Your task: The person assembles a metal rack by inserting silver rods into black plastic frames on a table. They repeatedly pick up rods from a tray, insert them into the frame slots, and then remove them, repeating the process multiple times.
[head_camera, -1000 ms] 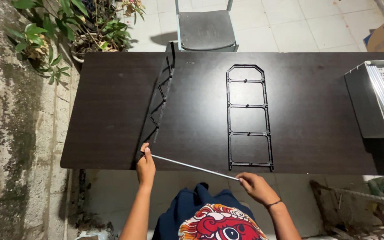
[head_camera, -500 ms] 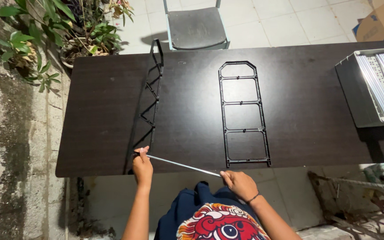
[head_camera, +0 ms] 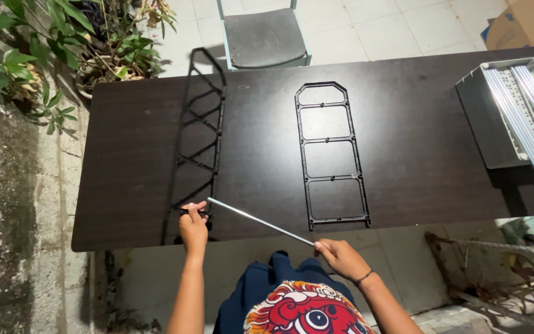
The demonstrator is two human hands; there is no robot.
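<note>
My left hand (head_camera: 193,225) grips the near end of a black plastic side frame (head_camera: 202,127) that stands on edge on the dark table (head_camera: 415,148). My right hand (head_camera: 340,257) pinches the near end of a thin silver metal rod (head_camera: 259,221). The rod slants up and left, and its far tip sits at the black frame right beside my left hand. A second black ladder-shaped frame (head_camera: 331,154) lies flat in the middle of the table, apart from both hands.
A grey tray (head_camera: 495,117) holding several silver rods sits at the table's right end. A grey chair (head_camera: 264,37) stands beyond the far edge. Potted plants (head_camera: 63,49) and a rough wall lie to the left. A cardboard box (head_camera: 520,21) is at the top right.
Both hands keep their grip on the frame and the rod, whose tip stays by the left hand. The view has shifted slightly.
</note>
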